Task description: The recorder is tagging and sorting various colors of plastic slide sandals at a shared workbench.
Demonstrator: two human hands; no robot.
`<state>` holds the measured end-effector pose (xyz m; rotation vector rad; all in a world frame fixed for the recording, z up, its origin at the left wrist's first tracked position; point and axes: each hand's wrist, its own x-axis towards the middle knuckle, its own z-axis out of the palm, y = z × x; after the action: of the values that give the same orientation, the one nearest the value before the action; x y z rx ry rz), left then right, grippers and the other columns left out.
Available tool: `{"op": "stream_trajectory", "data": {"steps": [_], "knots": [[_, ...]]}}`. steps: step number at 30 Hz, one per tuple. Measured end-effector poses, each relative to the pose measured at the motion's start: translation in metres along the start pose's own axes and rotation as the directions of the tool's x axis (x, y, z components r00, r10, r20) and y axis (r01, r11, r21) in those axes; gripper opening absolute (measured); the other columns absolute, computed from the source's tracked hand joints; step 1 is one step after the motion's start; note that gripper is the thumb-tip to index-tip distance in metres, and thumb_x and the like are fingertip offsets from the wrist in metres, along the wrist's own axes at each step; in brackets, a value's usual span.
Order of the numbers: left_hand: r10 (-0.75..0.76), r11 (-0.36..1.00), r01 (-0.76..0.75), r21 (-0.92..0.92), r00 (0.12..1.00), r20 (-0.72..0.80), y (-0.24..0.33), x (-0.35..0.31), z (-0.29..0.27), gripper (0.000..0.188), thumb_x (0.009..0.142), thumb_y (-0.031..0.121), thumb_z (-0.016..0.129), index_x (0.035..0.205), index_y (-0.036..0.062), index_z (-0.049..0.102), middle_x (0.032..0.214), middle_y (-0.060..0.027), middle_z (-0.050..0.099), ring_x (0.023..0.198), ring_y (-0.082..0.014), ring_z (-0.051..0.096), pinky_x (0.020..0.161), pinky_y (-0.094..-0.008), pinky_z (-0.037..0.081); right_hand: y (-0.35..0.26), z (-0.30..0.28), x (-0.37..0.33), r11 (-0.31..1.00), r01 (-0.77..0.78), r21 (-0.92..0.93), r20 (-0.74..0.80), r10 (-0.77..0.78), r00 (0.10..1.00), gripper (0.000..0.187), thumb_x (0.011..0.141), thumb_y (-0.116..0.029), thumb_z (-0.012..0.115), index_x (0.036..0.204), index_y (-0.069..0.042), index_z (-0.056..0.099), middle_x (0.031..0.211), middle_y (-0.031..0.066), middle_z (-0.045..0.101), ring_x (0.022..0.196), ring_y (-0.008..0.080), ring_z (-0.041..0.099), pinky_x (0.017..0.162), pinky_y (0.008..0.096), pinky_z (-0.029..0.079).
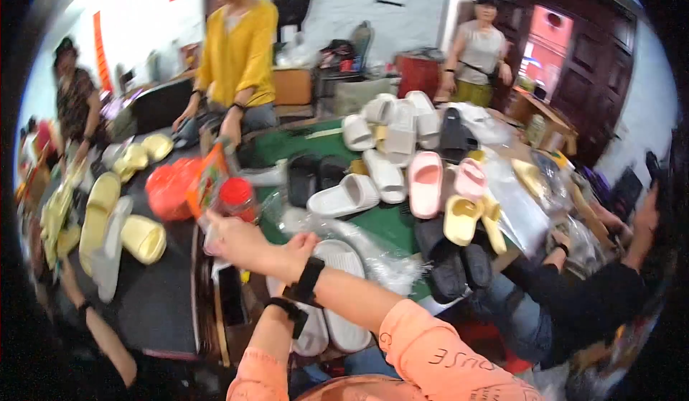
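My right hand [240, 241] reaches left across the table, fingers closed at the lower edge of an upright orange-and-green packet [209, 178]; blur softens the grip. Just above the packet is the hand [231, 124] of a person in yellow. Beside my fingers stands a red-lidded jar [237, 193]. My left hand [301, 241] is mostly hidden behind my right wrist, with only its fingertips seeming to show, so its grip stays unseen. Below my arms lie grey-white slides [348, 325], near a dark phone [231, 297].
White slides [344, 194], a pink slide [425, 184], a yellow slide [463, 218] and black slides [446, 264] cover the green table [391, 225]. Clear plastic wrap [380, 261] lies among them. Left, a black table [169, 297] bears pale yellow slides [100, 203] and a red bag [171, 189]. Several people stand around.
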<state>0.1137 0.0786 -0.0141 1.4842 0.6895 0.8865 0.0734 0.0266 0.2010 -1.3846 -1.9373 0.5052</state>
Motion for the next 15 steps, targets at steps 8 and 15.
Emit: {"op": "stream_trajectory", "data": {"steps": [8, 15], "knots": [[-0.038, 0.98, 0.022, -0.2, 0.996, -0.076, 0.067, -0.023, 0.03, 0.013, 0.087, 0.015, 0.05, 0.086, 0.0023, 0.054, 0.079, -0.0017, 0.057, 0.073, -0.0087, 0.05, 0.068, -0.0229, 0.04, 0.166, -0.022, -0.109, 0.93, -0.286, -0.233, -0.668, 0.06, 0.742, 0.027, 0.077, -0.007, 0.05, 0.104, -0.005, 0.053, 0.096, 0.0158, 0.056, 0.092, 0.0334, 0.05, 0.079, 0.0409, 0.041], [-0.015, 0.935, -0.024, -0.353, 0.994, -0.109, 0.054, -0.031, 0.022, 0.012, 0.087, 0.014, 0.048, 0.083, 0.0036, 0.052, 0.075, -0.0006, 0.054, 0.063, -0.0069, 0.045, 0.059, -0.0211, 0.039, 0.168, 0.001, -0.113, 0.914, -0.296, 0.279, -0.355, 0.384, 0.852, 0.016, 0.081, -0.012, 0.047, 0.092, -0.001, 0.053, 0.088, 0.0197, 0.059, 0.084, 0.0346, 0.056, 0.071, 0.0393, 0.044]]}}
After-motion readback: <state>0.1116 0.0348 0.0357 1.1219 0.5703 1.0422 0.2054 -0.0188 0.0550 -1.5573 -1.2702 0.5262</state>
